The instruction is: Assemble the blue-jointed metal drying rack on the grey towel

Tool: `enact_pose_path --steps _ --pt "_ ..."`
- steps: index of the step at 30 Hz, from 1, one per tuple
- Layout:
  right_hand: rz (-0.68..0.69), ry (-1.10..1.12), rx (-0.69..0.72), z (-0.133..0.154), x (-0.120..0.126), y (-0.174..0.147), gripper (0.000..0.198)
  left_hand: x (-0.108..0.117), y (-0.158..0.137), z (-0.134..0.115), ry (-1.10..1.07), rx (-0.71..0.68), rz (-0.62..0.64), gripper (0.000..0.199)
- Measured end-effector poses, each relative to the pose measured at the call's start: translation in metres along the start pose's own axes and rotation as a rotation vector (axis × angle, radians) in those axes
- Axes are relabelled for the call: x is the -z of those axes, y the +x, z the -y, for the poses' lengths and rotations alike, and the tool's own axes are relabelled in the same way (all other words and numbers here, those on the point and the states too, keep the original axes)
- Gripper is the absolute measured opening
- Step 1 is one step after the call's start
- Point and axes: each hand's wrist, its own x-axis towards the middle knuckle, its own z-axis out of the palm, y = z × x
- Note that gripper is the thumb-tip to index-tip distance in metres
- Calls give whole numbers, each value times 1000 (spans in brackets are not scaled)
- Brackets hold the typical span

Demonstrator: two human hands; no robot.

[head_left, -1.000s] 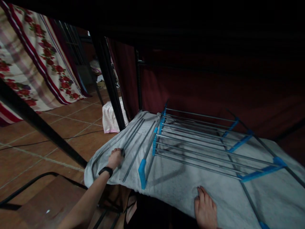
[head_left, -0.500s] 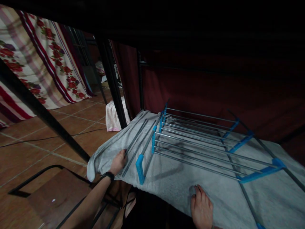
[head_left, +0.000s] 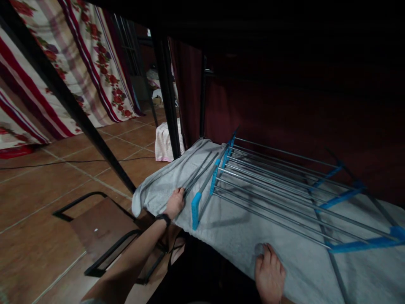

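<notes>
My left hand (head_left: 175, 203), with a dark band on its wrist, is closed at the near end of two thin grey metal rods (head_left: 196, 174). They lie close together on a grey blanket (head_left: 234, 240). Just right of them is a drying rack (head_left: 268, 177) with metal bars and blue plastic joints, lying on the blanket. A blue corner piece (head_left: 195, 210) of the rack is nearest to that hand. At the blanket's front edge, my right hand (head_left: 270, 272) has its fingers bent together around a small greyish thing (head_left: 259, 249), which I cannot make out clearly.
Black metal posts (head_left: 167, 97) and a dark overhead frame surround the blanket. A chair with a brown seat (head_left: 104, 223) stands at lower left on the tiled floor (head_left: 28, 202). A flowered curtain (head_left: 95, 63) hangs behind, and a dark red cloth (head_left: 253, 109) backs the rack.
The two rods, apart before, now lie close together at my left hand. The view has shifted left, so the rack appears farther right. My right hand stays nearly in place.
</notes>
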Motion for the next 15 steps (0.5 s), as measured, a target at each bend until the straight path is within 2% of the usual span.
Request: enact_pose_path --steps 4,7,11,12,15 --pt "-1 -26 16 -1 0 0 41 1 -3 1 -10 20 -99 34" --pt "8 -38 16 -2 1 0 41 4 -9 4 -107 95 -146 32" --pt "18 -17 19 -2 1 0 40 8 -23 8 -490 202 -213 10" --pt "14 -12 18 -2 1 0 40 9 -27 9 -621 239 -213 11" --pt "7 -8 10 -2 1 -1 40 19 -44 10 -1006 338 -166 30"
